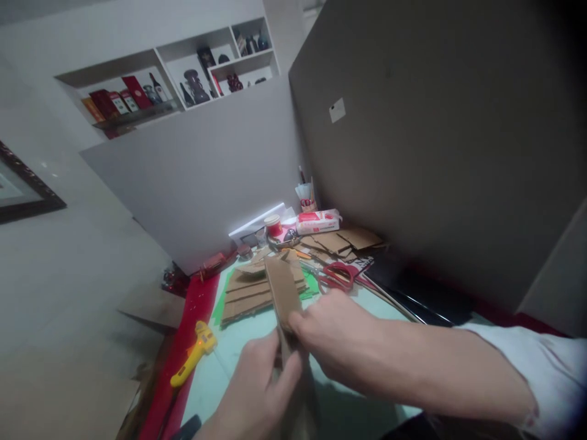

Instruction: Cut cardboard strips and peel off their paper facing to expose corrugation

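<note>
A narrow brown cardboard strip (283, 292) stands on edge above a pale green cutting mat (243, 333). My left hand (257, 385) pinches its lower part from the near side. My right hand (337, 330) grips the same strip from the right, fingers closed on its middle. Behind it, several flat cardboard pieces (245, 293) are stacked on the mat. Red-handled scissors (338, 276) lie just beyond my right hand.
A yellow utility knife (195, 354) lies on a red strip at the mat's left edge. More cardboard pieces (343, 241), a wipes packet (318, 221), a small red-lidded jar (273, 226) and a pen cup (306, 198) crowd the back. A large grey board (435, 140) stands on the right.
</note>
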`<action>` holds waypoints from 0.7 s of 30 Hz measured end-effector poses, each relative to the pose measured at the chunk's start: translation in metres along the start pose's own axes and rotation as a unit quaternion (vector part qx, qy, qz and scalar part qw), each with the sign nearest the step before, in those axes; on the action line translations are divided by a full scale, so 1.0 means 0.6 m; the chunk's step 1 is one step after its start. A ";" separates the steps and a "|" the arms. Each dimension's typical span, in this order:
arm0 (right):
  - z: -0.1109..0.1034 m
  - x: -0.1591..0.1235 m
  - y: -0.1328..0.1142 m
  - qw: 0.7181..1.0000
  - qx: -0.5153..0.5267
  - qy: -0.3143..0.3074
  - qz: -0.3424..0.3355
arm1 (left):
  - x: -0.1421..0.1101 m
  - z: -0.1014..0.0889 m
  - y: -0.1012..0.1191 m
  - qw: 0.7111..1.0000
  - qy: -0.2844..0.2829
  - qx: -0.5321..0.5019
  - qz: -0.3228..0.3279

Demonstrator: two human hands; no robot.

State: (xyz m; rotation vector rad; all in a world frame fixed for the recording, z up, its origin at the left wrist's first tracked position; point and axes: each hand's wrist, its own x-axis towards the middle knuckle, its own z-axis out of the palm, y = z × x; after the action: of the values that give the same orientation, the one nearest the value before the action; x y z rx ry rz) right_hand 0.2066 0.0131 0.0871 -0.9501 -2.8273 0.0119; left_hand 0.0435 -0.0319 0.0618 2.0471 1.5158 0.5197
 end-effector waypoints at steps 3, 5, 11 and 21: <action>0.005 0.011 0.001 1.000 -0.010 -0.013 0.000 | 0.014 -0.011 0.000 0.999 0.030 -0.010 0.008; 0.010 0.013 0.008 1.000 -0.010 -0.012 0.002 | 0.016 -0.013 0.001 1.000 0.028 -0.006 0.010; 0.042 0.017 0.027 0.999 0.031 0.021 -0.018 | 0.021 0.002 -0.008 0.998 0.056 0.009 -0.018; 0.020 -0.010 0.038 0.974 0.221 0.034 -0.048 | 0.014 -0.002 -0.019 0.993 0.052 -0.101 0.039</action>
State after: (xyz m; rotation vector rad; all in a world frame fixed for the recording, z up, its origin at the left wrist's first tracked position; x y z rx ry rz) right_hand 0.2231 0.0280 0.0730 -0.6954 -2.6329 0.5582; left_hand 0.0369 -0.0210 0.0554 1.9545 1.3829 0.7875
